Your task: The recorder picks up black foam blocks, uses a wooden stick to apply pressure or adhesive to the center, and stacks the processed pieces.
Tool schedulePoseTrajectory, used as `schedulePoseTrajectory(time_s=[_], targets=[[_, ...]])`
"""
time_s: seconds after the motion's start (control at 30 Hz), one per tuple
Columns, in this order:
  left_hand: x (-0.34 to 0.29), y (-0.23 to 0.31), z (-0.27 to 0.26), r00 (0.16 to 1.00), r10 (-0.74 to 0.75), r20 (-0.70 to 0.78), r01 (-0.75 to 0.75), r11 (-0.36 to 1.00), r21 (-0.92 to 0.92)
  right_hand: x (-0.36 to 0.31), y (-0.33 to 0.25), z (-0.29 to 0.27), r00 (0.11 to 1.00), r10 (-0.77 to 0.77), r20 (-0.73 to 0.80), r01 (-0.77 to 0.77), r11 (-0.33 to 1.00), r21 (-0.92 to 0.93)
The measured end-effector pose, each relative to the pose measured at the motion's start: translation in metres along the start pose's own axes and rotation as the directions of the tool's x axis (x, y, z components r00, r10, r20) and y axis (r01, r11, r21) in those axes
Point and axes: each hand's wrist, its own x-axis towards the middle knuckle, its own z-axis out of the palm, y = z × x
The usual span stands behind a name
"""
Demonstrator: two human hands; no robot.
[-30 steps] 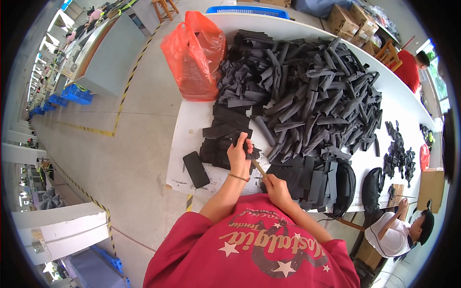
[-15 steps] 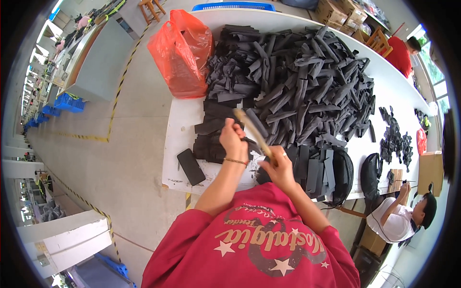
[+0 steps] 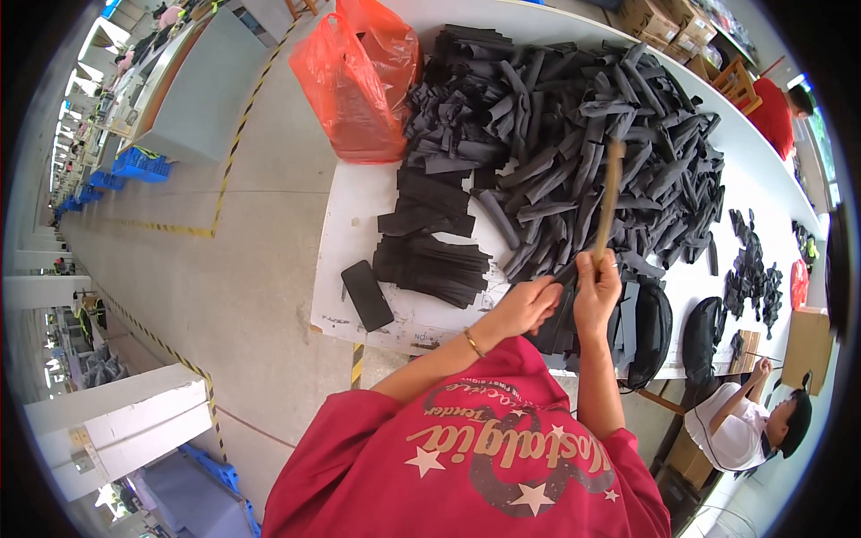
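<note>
My right hand [image 3: 597,291] is closed around the lower end of a slim, light wooden stick [image 3: 610,202], which points up and away over the heap. Close beside it, my left hand [image 3: 527,307] has its fingers closed on a dark fabric strip [image 3: 565,274] that reaches toward the right hand. Left of the hands lies a fanned stack of black fabric strips [image 3: 432,271], with another flat stack [image 3: 426,204] behind it. A large heap of loose dark grey rolled pieces [image 3: 574,166] covers the middle of the white table [image 3: 345,211]. Under my hands, more flat strips are partly hidden.
A red plastic bag [image 3: 363,99] stands at the table's far left corner. A black phone [image 3: 366,296] lies near the left edge. Black pouches [image 3: 651,332] sit to the right. A co-worker in white [image 3: 731,417] works at the right, and a person in red [image 3: 769,112] is farther back.
Both hands have moved right, from the fanned stack to the flat strips in front of the heap. The stick has swung from leaning left to nearly upright in the picture. The view has shifted slightly.
</note>
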Motion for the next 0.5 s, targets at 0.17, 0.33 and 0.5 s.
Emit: schedulePoseTrajectory(time_s=[0.17, 0.33, 0.5], targets=[[-0.006, 0.025, 0.015, 0.994, 0.085, 0.067, -0.097, 0.976, 0.193, 0.056, -0.023, -0.019, 0.884, 0.215, -0.414, -0.17, 0.975, 0.145], [-0.004, -0.02, -0.056, 0.892, 0.396, -0.218, -0.116, 0.667, 0.736, 0.168, 0.016, -0.118, 0.884, 0.092, -0.458, -0.141, 0.987, -0.074], [0.037, -0.024, -0.153, 0.846, 0.53, -0.048, -0.022, 0.125, 0.992, 0.136, 0.047, -0.091, 0.997, -0.017, -0.08, -0.017, 0.911, -0.412]])
